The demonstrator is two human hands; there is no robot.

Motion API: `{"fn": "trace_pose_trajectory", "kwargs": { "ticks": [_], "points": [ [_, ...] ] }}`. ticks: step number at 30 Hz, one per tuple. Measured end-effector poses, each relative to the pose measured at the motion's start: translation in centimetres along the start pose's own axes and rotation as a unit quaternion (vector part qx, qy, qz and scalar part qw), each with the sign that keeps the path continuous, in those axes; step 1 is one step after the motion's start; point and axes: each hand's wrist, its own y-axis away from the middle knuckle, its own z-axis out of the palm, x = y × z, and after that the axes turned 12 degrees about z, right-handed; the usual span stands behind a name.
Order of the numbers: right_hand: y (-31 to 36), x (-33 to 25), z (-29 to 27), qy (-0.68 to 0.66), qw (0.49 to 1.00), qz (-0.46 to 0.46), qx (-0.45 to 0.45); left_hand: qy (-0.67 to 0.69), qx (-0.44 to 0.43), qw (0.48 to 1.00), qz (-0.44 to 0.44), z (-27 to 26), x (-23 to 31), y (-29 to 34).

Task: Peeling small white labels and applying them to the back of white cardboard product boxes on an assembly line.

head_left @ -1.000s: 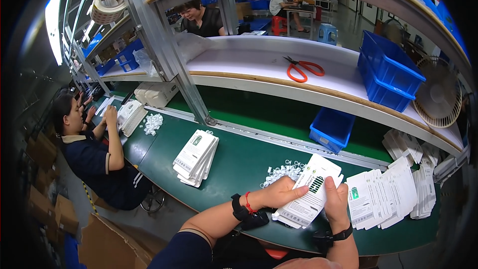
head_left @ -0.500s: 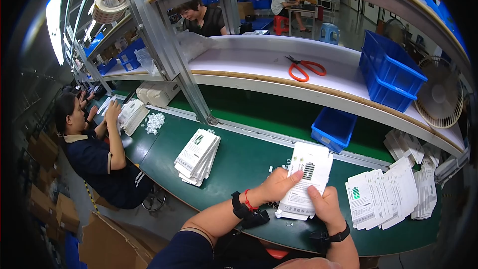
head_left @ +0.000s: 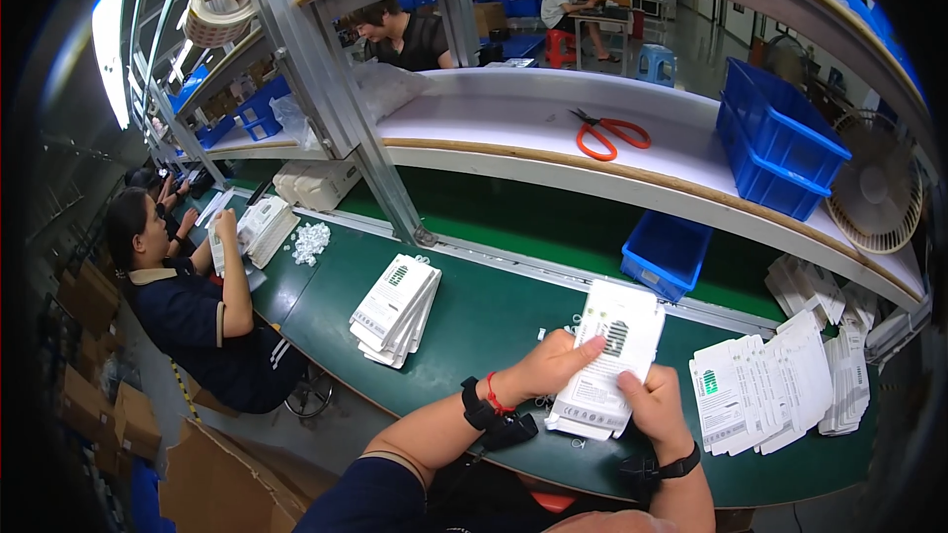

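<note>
"How far's this person along?"
"Midway, seemingly. Left hand (head_left: 546,365) and right hand (head_left: 656,405) both grip a white box (head_left: 595,385), wearer's one o'clock. Neat stack (head_left: 390,311) at nine o'clock from it."
"What's left?"
"Maybe the fanned boxes (head_left: 762,390), three o'clock. Hard to tell."

Right of the stack (head_left: 395,308) (on the table (head_left: 484,336)) are the held packs (head_left: 597,390).

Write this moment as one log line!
left hand: holds white packages | right hand: holds same packages | bench: stacked packages left, fanned packages right | shelf: red-handled scissors
</note>
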Motion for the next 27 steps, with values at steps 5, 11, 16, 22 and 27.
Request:
{"fn": "trace_pose_trajectory", "kwargs": {
  "ticks": [5,11,16,22,27],
  "points": [
    [-0.6,-1.3,-1.0,-0.128,0.989,0.031,0.071,-0.118,-0.152,0.981,-0.022,0.2,1.4,-0.2],
    [-1.3,-0.8,0.3,-0.131,0.982,0.069,0.115,-0.461,0.042,0.883,0.08,0.0,1.0,-0.5],
    [-1.2,0.0,1.4,-0.152,0.985,0.062,0.061,-0.538,-0.007,0.829,0.154,0.8,1.6,-0.3],
    [-0.9,0.5,1.8,-0.115,0.992,0.052,0.006,-0.543,0.025,0.818,0.189,0.9,1.5,-0.4],
    [-1.1,0.6,1.6,-0.196,0.979,0.033,-0.046,-0.529,0.041,0.826,0.19,0.8,1.5,-0.3]
  ]
}}
